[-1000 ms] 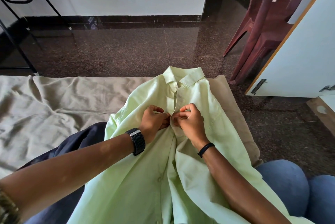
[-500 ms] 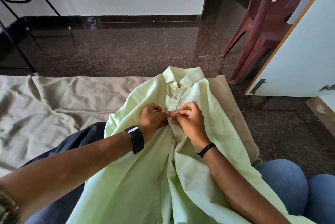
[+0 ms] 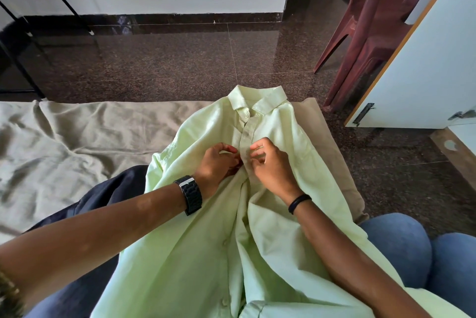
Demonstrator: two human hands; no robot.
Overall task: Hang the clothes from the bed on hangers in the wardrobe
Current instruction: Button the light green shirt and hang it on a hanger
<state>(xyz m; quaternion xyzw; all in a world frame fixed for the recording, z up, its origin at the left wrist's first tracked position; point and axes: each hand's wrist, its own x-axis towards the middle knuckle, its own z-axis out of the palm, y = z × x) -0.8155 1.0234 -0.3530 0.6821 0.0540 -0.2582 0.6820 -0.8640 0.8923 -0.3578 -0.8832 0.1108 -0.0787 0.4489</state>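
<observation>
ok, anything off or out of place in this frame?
Nothing damaged or spilled. The green shirt lies on the bed with both hands, left and right, at its placket; no hanger is in view. A dark garment lies half under the shirt.

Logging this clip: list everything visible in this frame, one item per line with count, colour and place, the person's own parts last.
Shirt: one, pale green, spread on the bed, placket part-buttoned.
Bed sheet: one, beige, crumpled, under the shirt.
Dark garment: one, navy, left of the shirt.
Chairs: maroon plastic, apparently stacked, upper right.
Wardrobe door: one, white, right.
Metal frame: black, upper left.
Floor: dark speckled stone.
Left hand: watch on wrist, pinching the placket.
Right hand: black wristband, fingers curled at the placket.
Knees: blue jeans, lower right.
</observation>
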